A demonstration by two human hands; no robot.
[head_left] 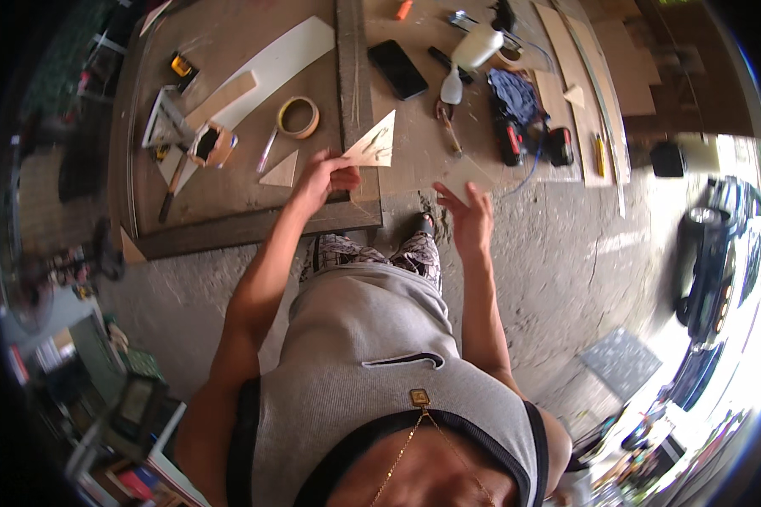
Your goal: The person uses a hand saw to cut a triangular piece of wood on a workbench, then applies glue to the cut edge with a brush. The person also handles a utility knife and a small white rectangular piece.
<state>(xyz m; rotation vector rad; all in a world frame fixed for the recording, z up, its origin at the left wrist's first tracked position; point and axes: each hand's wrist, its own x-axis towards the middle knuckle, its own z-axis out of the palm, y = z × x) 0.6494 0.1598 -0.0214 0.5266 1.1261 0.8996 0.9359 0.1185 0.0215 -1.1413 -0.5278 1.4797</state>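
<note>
Over the near edge of the worktable, my left hand [320,183] pinches a thin triangular wood piece [375,145] by one corner. Dark yellowish streaks, perhaps glue, run across its pale face. To the right, my right hand [468,213] has its fingers on a thin, pale flat piece [470,174], slightly blurred and hard to set apart from the table. Another wood triangle [281,171] lies beside my left hand, next to a roll of tape [298,117] and a slim pen-like tool [267,150]. Beyond my right hand lies a brush [450,127] with a wooden handle.
The worktable [228,215] has a raised dark frame. On it lie a black phone [398,69], a white bottle [477,46], a dark cloth [512,93], a red-black power tool [511,142], a hammer [172,188] and a yellow tape measure [183,68]. Long boards [558,42] lie at the right.
</note>
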